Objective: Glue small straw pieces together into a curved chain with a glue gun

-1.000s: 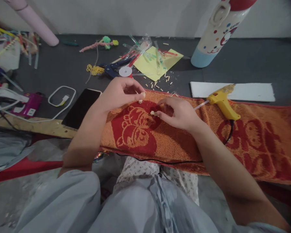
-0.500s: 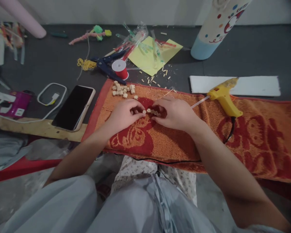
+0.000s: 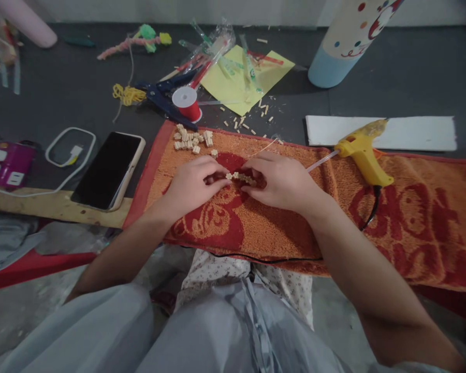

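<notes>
Between my two hands lies a short row of small pale flower-shaped pieces (image 3: 241, 177), low over the orange and red towel (image 3: 283, 223). My left hand (image 3: 196, 184) pinches the piece at the row's left end with thumb and forefinger. My right hand (image 3: 281, 181) is closed round the right end, its fingers hiding part of the row. A thin light strand (image 3: 264, 148) sticks up behind the right fingers. Just beyond my left hand, a pile of similar pale pieces (image 3: 188, 139) sits on the towel's far left corner.
A yellow glue gun (image 3: 363, 150) rests on a white board (image 3: 419, 132) and the towel at right. Behind are a red thread spool (image 3: 187, 103), blue-handled pliers (image 3: 161, 101), yellow paper (image 3: 233, 93) and a bottle (image 3: 334, 57). A phone (image 3: 108, 171) lies left.
The left hand has moved slightly in to the right, so the end piece now meets the rest of the row. The camera view has shifted a little.
</notes>
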A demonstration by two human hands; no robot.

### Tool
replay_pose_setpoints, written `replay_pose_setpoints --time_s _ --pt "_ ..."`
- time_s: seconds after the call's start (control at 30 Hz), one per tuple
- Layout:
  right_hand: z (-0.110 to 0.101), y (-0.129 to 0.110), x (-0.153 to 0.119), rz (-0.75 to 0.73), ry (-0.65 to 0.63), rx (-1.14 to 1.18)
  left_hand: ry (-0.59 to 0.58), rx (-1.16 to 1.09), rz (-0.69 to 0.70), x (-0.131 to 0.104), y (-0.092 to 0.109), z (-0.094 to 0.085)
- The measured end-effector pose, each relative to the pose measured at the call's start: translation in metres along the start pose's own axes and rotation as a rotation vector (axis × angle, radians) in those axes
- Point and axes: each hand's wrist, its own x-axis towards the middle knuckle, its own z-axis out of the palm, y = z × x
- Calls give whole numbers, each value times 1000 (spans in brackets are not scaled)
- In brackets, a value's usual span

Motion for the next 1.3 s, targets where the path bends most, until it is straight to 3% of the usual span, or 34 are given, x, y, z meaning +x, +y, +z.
replay_pose_setpoints --time_s 0.57,1.3 --pt "1 -1 0 -23 -24 -3 7 -101 -147 1 2 4" --pt "-2 4 0 -63 -39 65 -4 -17 -108 2 3 4"
